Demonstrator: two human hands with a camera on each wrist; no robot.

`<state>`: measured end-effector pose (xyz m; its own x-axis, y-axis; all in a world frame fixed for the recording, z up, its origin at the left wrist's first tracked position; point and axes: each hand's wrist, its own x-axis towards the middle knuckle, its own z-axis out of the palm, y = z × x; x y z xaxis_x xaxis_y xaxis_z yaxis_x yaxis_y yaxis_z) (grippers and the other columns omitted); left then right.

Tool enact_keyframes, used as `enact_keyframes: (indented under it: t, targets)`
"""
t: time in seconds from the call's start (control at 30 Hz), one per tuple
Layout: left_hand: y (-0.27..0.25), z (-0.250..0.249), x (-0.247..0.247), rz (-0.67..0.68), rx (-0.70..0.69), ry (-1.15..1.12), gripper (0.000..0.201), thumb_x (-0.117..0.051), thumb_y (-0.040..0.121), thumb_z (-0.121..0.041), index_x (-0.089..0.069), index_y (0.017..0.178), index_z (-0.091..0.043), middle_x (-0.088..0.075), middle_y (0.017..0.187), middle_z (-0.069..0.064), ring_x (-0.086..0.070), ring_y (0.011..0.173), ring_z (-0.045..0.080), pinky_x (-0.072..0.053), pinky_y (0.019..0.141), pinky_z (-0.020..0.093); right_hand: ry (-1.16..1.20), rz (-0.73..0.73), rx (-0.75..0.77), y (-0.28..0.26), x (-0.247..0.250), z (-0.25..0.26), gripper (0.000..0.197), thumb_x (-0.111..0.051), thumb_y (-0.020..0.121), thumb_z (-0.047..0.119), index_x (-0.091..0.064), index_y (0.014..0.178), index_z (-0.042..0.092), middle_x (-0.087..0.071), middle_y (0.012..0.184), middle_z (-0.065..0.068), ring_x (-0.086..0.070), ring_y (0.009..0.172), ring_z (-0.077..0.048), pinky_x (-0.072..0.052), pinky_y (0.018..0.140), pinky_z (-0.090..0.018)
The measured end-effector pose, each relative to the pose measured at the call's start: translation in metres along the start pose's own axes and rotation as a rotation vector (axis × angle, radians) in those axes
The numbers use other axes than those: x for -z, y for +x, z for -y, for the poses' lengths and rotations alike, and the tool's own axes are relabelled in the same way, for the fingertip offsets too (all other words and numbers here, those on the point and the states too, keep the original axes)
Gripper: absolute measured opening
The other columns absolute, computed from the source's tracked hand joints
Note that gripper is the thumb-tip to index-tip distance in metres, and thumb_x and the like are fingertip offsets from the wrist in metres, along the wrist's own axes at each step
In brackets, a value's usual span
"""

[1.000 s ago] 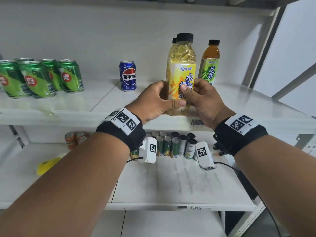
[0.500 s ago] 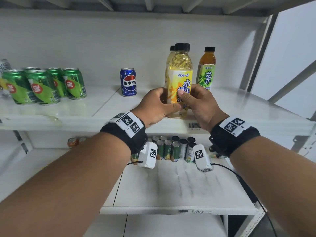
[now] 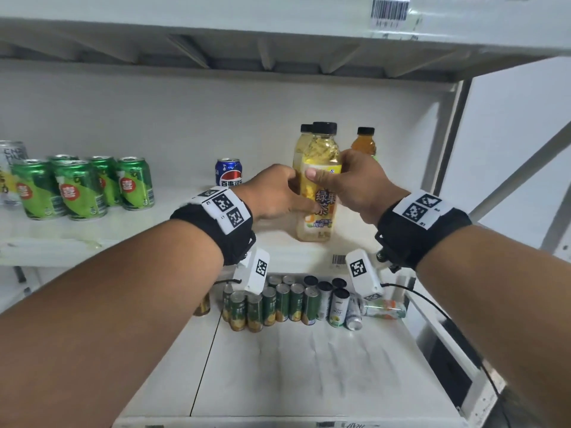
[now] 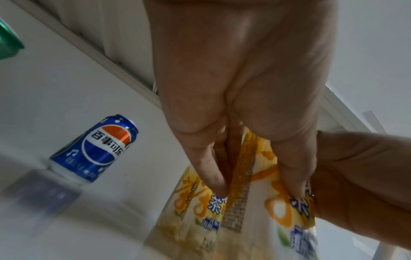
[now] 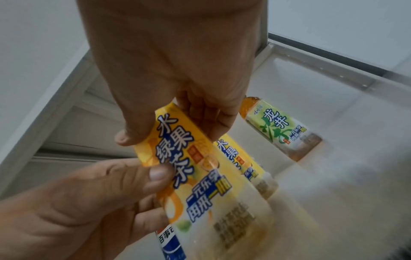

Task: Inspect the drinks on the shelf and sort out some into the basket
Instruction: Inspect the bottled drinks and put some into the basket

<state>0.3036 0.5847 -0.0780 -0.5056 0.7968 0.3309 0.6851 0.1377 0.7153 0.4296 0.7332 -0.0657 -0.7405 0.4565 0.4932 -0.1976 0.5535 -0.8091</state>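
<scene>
Both hands hold the yellow bottle (image 3: 318, 193) at the near edge of the middle shelf (image 3: 92, 239). Its base looks level with the shelf; whether it rests there or is just lifted cannot be told. The bottle stands upright, black cap on top, yellow label facing the person.

The left hand (image 3: 275, 193) comes in from the left, its fingers curled round the far side of the label and its thumb (image 5: 155, 174) pressed on the near face. The right hand (image 3: 355, 183) grips higher up from the right, its thumb (image 3: 315, 174) across the top edge of the label and its fingers wrapped behind. The left wrist view shows the left fingertips (image 4: 215, 183) lying on the label.

A second yellow bottle (image 3: 301, 149) stands just behind the held one, mostly hidden. A tea bottle (image 3: 364, 145) with amber liquid and a green label stands to the right, partly behind the right hand. A blue can (image 3: 228, 173) stands to the left, near the back wall. Further left is a cluster of green cans (image 3: 83, 186), with a white can (image 3: 10, 171) at the far left edge.

On the lower shelf (image 3: 309, 366) stand slim dark-green cans (image 3: 272, 304) in rows, with a few white cans (image 3: 338, 307) to their right, and one can (image 3: 384, 308) lying on its side at the right end.

No basket shows in any view.
</scene>
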Motion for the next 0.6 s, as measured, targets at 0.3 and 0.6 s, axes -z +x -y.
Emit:
enact_keyframes:
  t: [0.3,0.6]
  targets:
    - [0.078,-0.017,0.022,-0.233,-0.03,0.061,0.038,-0.098,0.076,-0.03,-0.072,0.101,-0.019,-0.073,0.095,-0.001,-0.071,0.088,0.018,-0.061,0.079,0.033,-0.058,-0.065,0.056,0.068,0.068,-0.024,0.034,-0.089,0.082,0.037,-0.078,0.104,0.014,-0.081,0.091,0.002,-0.078,0.081,-0.012,-0.064,0.071,-0.031]
    - [0.142,0.015,0.029,-0.312,0.195,0.236,0.102,-0.099,0.059,-0.062,-0.057,0.138,-0.013,-0.063,0.126,0.001,-0.064,0.113,0.021,-0.056,0.099,0.039,-0.208,-0.021,0.013,0.125,0.09,-0.068,0.024,-0.09,0.079,0.041,-0.078,0.091,0.024,-0.078,0.076,0.012,-0.072,0.067,-0.001,-0.053,0.058,-0.02]
